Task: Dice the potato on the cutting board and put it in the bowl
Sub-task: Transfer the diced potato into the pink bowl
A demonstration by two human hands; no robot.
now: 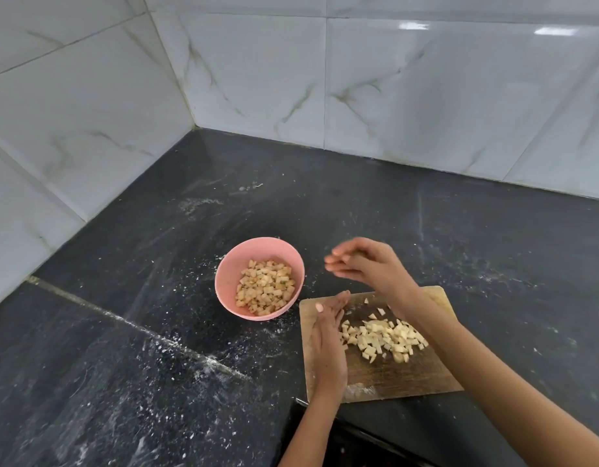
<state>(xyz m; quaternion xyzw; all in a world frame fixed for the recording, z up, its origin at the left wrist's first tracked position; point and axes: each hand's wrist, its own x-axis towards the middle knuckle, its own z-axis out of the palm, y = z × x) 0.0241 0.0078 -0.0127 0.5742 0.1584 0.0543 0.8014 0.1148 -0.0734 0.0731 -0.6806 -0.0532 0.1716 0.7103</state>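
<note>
A pink bowl (230,264) holding diced potato (266,286) stands on the black counter, left of a wooden cutting board (392,375). A heap of potato dice (384,337) lies in the board's middle. My left hand (328,335) stands on edge on the board's left side with straight fingers, touching the heap's left fringe. My right hand (362,264) hovers blurred above the counter between the bowl and the board's far edge, fingers extended towards the bowl. I see nothing held in it.
The black stone counter (156,332) is dusted with white specks and has a seam running diagonally at the left. White marble-look wall tiles (392,89) close off the back and left. The counter's front edge drops off just below the board.
</note>
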